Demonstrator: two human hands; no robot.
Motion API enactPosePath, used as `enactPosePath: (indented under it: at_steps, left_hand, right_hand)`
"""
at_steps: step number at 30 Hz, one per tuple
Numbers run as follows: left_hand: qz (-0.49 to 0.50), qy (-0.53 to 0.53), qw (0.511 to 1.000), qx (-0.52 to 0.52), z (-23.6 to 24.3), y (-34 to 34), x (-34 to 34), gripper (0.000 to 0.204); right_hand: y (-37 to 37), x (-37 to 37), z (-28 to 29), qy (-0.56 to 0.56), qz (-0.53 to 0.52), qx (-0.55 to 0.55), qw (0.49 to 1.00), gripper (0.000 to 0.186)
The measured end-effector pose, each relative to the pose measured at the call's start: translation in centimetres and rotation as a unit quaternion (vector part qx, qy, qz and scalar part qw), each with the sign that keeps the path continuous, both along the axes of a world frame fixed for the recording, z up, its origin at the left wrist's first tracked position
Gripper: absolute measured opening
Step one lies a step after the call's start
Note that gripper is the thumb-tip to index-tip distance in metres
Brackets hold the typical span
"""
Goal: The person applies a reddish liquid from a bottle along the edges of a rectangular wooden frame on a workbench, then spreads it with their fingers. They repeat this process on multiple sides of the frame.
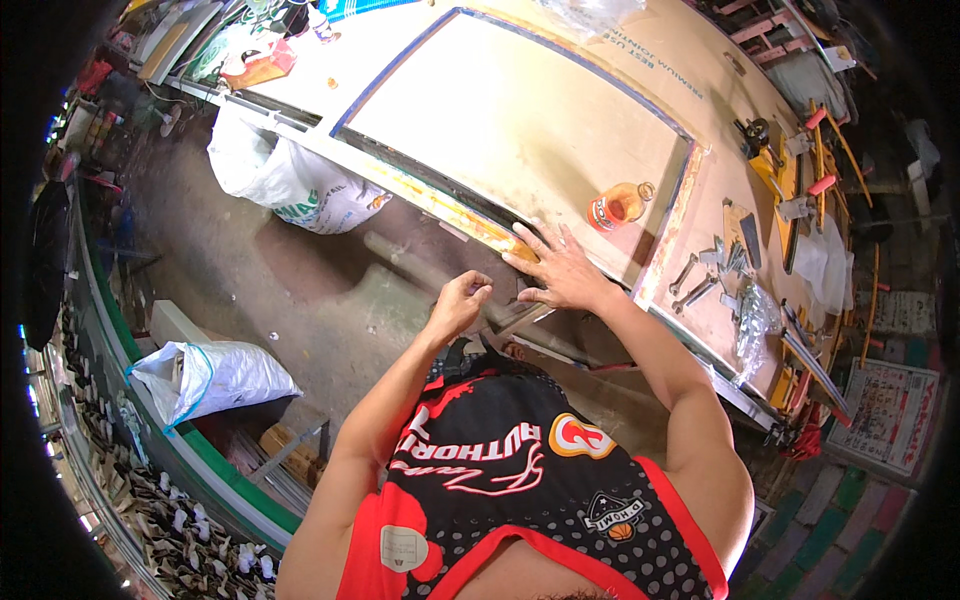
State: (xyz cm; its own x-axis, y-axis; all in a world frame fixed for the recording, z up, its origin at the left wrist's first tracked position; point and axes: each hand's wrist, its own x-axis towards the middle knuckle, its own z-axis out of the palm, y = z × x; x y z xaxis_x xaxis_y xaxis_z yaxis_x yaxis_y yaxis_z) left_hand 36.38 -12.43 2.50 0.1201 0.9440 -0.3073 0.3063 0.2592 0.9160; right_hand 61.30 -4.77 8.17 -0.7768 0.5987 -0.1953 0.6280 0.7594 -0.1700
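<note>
My right hand [568,270] rests with fingers spread on the near edge of the workbench, its fingertips on a yellowish, worn strip [440,200]. Closer to my body, just left of it, my left hand [462,303] is held off the bench with thumb and fingers pinched together. Whatever may be between those fingertips is too small to make out. Beyond my right hand, a clear bottle [622,207] with a red label and orange contents stands on a pale panel [510,110]. Blue and dark strips [590,68] border this panel.
Wrenches and metal pieces [705,275] lie on the bench's right side, near yellow clamps [765,165] and a plastic bag [757,325]. A white sack [290,175] hangs at the bench's left edge. Another sack [210,380] sits lower left by a green-edged surface [225,465].
</note>
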Motion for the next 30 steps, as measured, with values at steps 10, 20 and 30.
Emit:
enactPosePath:
  at_steps: [10, 20, 30]
  left_hand:
    - [-0.010, -0.003, 0.999, -0.032, 0.8, 0.7, -1.1, 0.027]
    - [-0.005, -0.011, 0.999, -0.029, 0.0, 1.1, -1.8, 0.027]
    - [-0.006, -0.007, 1.000, -0.027, 0.7, 1.3, -2.6, 0.027]
  right_hand:
    - [0.7, -1.3, 0.4, 0.008, -0.071, 0.018, 0.997, 0.078]
    - [1.2, -2.5, -0.2, 0.015, -0.040, 0.023, 0.999, 0.074]
    - [1.9, -3.6, 0.1, 0.013, -0.074, 0.002, 0.997, 0.076]
